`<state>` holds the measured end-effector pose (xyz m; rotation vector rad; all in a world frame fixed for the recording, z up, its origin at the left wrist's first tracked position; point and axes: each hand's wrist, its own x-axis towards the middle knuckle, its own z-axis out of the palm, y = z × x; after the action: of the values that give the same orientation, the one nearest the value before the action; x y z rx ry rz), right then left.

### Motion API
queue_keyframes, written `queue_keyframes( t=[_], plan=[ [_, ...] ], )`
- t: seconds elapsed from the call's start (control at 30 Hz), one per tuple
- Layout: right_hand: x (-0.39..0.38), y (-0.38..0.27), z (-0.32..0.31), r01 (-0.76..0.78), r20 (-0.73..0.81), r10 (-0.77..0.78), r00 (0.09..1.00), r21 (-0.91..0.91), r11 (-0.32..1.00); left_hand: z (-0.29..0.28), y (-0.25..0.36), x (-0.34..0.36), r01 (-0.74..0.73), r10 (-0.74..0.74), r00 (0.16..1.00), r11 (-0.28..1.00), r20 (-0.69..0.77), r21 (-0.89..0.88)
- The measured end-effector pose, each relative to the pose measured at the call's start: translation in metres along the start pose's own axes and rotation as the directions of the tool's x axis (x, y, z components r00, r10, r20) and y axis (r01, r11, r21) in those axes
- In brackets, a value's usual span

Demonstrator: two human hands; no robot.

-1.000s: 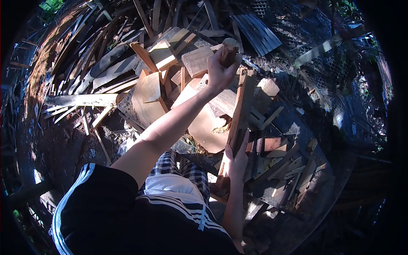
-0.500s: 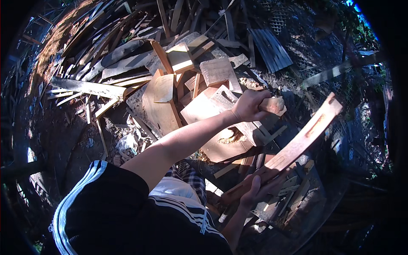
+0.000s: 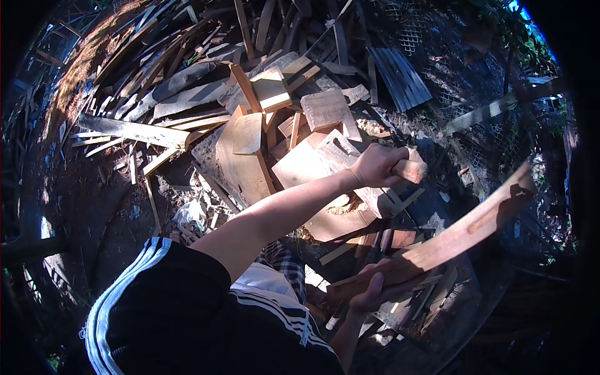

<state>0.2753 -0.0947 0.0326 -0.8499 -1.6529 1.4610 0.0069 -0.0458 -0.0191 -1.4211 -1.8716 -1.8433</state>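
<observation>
My left hand (image 3: 380, 166) is closed round a pale wooden piece (image 3: 410, 170), its end poking out to the right above the jumbled offcuts. Lower down, my right hand (image 3: 367, 292) grips a long reddish-brown board (image 3: 454, 241), which slants up to the right in sun and shade. Light wooden blocks (image 3: 324, 111) and flat pieces (image 3: 244, 169) lie just beyond my left forearm. A few darker strips (image 3: 419, 292) lie beneath and beside the board.
A heap of weathered planks (image 3: 173, 94) spreads across the back left. A grey corrugated sheet (image 3: 400, 77) lies at the back, beside wire mesh (image 3: 409, 31). A crumpled white plastic scrap (image 3: 189, 212) sits on the debris-strewn dirt (image 3: 109, 206).
My left hand has moved right and down with its wooden piece. The long board in my right hand has swung from nearly upright to slanting rightward, and my right hand has moved lower.
</observation>
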Motion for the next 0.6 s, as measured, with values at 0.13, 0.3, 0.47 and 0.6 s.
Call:
queue_keyframes(
  t=[0.13,0.3,0.47,0.6],
  plan=[
    [0.025,0.011,-0.003,0.327,0.256,-0.204,0.945,-0.723,0.609,0.003,-0.004,0.005,0.025,-0.025,0.998,1.0,0.049,0.01],
    [0.009,-0.019,0.016,0.034,-0.157,-0.047,0.987,-0.086,0.996,0.01,0.002,0.004,-0.005,0.0,0.995,0.999,0.1,0.053],
    [0.038,-0.014,-0.006,0.417,0.268,-0.352,0.897,-0.777,0.472,0.012,0.0,0.001,0.005,-0.012,0.995,0.997,0.095,0.074],
    [0.026,-0.02,0.006,0.125,-0.234,-0.136,0.963,-0.06,0.99,0.019,-0.003,0.003,0.01,-0.021,0.989,0.997,0.146,0.077]
  ],
)
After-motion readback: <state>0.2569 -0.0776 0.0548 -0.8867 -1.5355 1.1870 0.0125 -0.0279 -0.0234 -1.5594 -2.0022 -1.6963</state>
